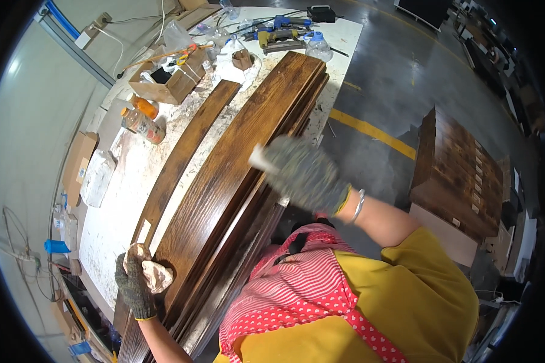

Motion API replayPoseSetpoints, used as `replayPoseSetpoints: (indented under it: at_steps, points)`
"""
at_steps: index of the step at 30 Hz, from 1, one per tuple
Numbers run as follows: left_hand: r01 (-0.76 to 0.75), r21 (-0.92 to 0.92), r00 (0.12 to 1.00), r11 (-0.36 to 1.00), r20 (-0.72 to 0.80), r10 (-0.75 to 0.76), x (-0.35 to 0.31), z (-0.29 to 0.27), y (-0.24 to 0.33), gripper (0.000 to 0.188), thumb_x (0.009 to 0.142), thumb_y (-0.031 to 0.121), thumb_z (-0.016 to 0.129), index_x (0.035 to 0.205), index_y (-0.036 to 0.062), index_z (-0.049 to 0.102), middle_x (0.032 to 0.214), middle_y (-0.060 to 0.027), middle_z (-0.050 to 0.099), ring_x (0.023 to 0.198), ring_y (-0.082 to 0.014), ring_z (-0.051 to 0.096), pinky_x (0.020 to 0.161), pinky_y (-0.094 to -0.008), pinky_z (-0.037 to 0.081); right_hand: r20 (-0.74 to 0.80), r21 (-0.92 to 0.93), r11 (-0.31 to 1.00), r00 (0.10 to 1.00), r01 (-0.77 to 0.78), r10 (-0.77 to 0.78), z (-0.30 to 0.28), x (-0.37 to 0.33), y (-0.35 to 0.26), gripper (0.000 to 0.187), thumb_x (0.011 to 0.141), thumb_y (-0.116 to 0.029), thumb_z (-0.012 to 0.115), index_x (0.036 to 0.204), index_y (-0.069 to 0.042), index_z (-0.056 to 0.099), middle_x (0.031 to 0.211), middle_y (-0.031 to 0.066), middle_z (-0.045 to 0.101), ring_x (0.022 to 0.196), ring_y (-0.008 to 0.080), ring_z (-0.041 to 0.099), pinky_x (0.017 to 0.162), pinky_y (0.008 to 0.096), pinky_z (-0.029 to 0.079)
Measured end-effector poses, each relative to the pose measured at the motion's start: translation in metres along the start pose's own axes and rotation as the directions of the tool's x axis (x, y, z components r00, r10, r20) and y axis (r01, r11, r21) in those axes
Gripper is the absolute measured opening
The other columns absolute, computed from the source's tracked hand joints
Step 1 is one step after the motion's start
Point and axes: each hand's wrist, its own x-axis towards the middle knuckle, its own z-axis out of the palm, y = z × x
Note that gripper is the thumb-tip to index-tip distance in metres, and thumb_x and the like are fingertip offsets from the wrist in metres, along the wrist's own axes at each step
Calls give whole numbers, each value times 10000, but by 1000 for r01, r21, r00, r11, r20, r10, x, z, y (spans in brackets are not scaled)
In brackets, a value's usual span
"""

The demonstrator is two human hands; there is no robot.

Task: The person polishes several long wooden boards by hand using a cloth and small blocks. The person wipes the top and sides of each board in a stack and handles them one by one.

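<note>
Cloth (157, 276), crumpled, in left knit-gloved fingers (123, 275); planks (242, 136) glossy, grained.

A white worktable (106, 242), stained dark in patches and crowded toward its far end.
On it we see a stack of long brown boards (239, 151) along the right side, and a single narrow board (191, 145) lying to its left — a strip of white shows between them. Farther left we find a white bundle (98, 179), two bottles (146, 128) and an open cardboard box (178, 89); at the far end, a blue tool (289, 23), a yellowish tool (274, 37) and a blue-lidded clear container (318, 48).
</note>
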Motion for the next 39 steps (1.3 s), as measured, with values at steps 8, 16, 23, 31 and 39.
replayPoseSetpoints:
  at_steps: [8, 16, 23, 31, 39]
  points:
    - [-113, -21, 993, 993, 37, 114, 5, -4, -15, 219, 998, 231, 572, 984, 22, 636, 811, -5, 615, 715, -82, 536, 633, -247, 457, -12, 225, 967, 992, -120, 126, -6, 11, 19, 307, 856, -196, 644, 1135, -71, 610, 1090, 135, 589, 999, 292, 587, 815, 418, 514]
    - [-54, -4, 998, 999, -35, 53, 5, -1, -12, 244, 985, 253, 597, 998, 14, 643, 824, -22, 634, 721, -89, 568, 632, -257, 475, 34, 134, 979, 987, 152, -158, 7, -4, -69, 369, 899, -241, 602, 1225, -67, 593, 1107, 144, 615, 1057, 281, 598, 919, 412, 493]
    - [11, -116, 981, 993, -191, -34, -7, -27, -1, 378, 958, 245, 636, 1235, -8, 583, 1115, -114, 650, 956, -179, 621, 814, -301, 521, -44, 208, 959, 981, 193, -187, -1, 22, -46, 346, 829, -72, 603, 1175, -75, 589, 948, 122, 597, 885, 294, 603, 794, 402, 506]
    - [-211, 593, 957, 777, -37, 288, -45, -263, -20, 313, 939, 93, 604, 1242, 13, 599, 1272, -127, 608, 1139, -231, 590, 970, -335, 478, -28, 30, 987, 987, 158, -157, 11, -2, -185, 248, 861, -182, 567, 1023, 2, 603, 931, 152, 608, 884, 280, 603, 769, 386, 517]
    - [194, 817, 978, 543, -116, -175, -118, -344, -71, 296, 912, 247, 664, 1069, -5, 671, 970, -128, 690, 879, -230, 613, 851, -353, 476, -21, 373, 922, 993, -101, 117, -13, 32, -217, 263, 815, -122, 708, 1056, -41, 641, 995, 153, 638, 898, 316, 627, 819, 405, 520]
